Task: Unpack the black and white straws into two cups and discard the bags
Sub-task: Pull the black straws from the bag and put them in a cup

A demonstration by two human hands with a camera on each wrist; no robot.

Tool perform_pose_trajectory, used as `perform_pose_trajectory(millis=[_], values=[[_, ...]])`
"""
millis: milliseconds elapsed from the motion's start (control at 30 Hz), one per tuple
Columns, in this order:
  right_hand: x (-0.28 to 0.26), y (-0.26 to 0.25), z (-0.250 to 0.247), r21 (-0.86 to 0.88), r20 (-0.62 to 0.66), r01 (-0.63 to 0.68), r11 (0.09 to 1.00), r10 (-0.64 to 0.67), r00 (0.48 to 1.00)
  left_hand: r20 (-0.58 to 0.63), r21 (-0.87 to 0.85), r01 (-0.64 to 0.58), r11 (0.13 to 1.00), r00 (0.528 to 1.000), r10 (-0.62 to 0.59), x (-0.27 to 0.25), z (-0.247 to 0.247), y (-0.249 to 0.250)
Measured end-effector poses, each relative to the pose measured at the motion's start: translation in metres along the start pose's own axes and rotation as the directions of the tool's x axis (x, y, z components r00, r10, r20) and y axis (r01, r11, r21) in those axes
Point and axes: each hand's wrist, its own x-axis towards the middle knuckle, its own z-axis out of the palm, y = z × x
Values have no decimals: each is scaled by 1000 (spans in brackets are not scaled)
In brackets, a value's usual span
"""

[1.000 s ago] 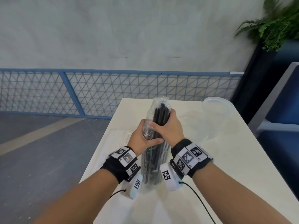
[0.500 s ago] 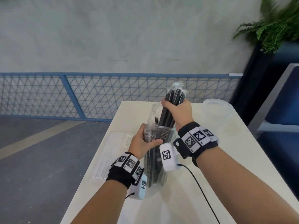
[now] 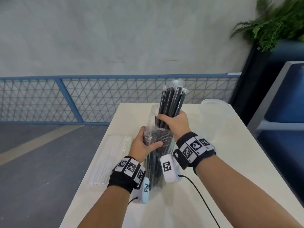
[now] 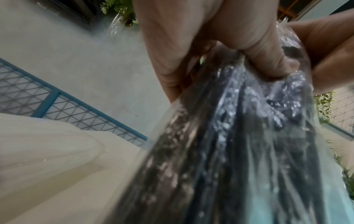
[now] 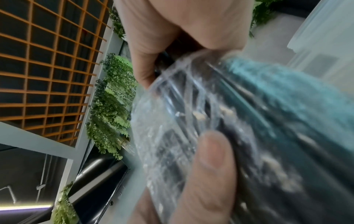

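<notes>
A bundle of black straws (image 3: 171, 102) sticks up out of a clear plastic bag (image 3: 154, 171) that stands upright on the white table (image 3: 213, 162). My right hand (image 3: 171, 120) grips the bundle above the bag's mouth. Lower down, my left hand (image 3: 150, 143) grips the bag, thumb across its front. The left wrist view shows my fingers (image 4: 191, 37) closed on the crinkled bag (image 4: 229, 136). A flat pack of white straws (image 3: 111, 162) lies at the table's left edge. A clear cup (image 3: 215, 109) stands at the far right.
A blue mesh railing (image 3: 98, 99) runs behind the table, with grey floor (image 3: 41, 162) to the left. A blue seat (image 3: 283, 112) and a plant (image 3: 276, 25) are on the right. A black cable (image 3: 202, 199) trails from my right wrist across the table.
My right hand has drawn the black straws upward, so more of the bundle stands above the bag's mouth. My left hand has stayed low on the bag.
</notes>
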Motion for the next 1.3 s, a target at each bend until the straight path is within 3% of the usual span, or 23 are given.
perform_pose_trajectory(millis=[200,367,500,667,900,1067,1167,1300], values=[[3,-5,-1,56,135,-34,998,26,990,70,116,-19,993,998,11,2,-3,6],[5,-5,8,-111,-58,83,990,-90,994,94,169,-71,983,994,55,2,-3,10],[8,-4,9,-126,-77,59,990,-69,995,-10,50,-56,997,998,57,0,-1,16],[7,-1,13,-58,-6,-3,998,2,1000,-135,-114,-81,990,989,66,7,6,30],[22,-23,-6,120,-70,-39,992,47,996,-106,-37,-53,998,993,48,10,5,21],[20,-23,-7,126,-99,-20,992,33,995,-133,-56,-15,998,991,7,10,9,22],[17,-20,-7,93,-51,-33,995,38,998,-170,-136,24,990,984,-47,7,14,32],[8,-12,-1,71,-11,-55,996,56,998,-248,-92,25,995,968,-47,9,19,35]])
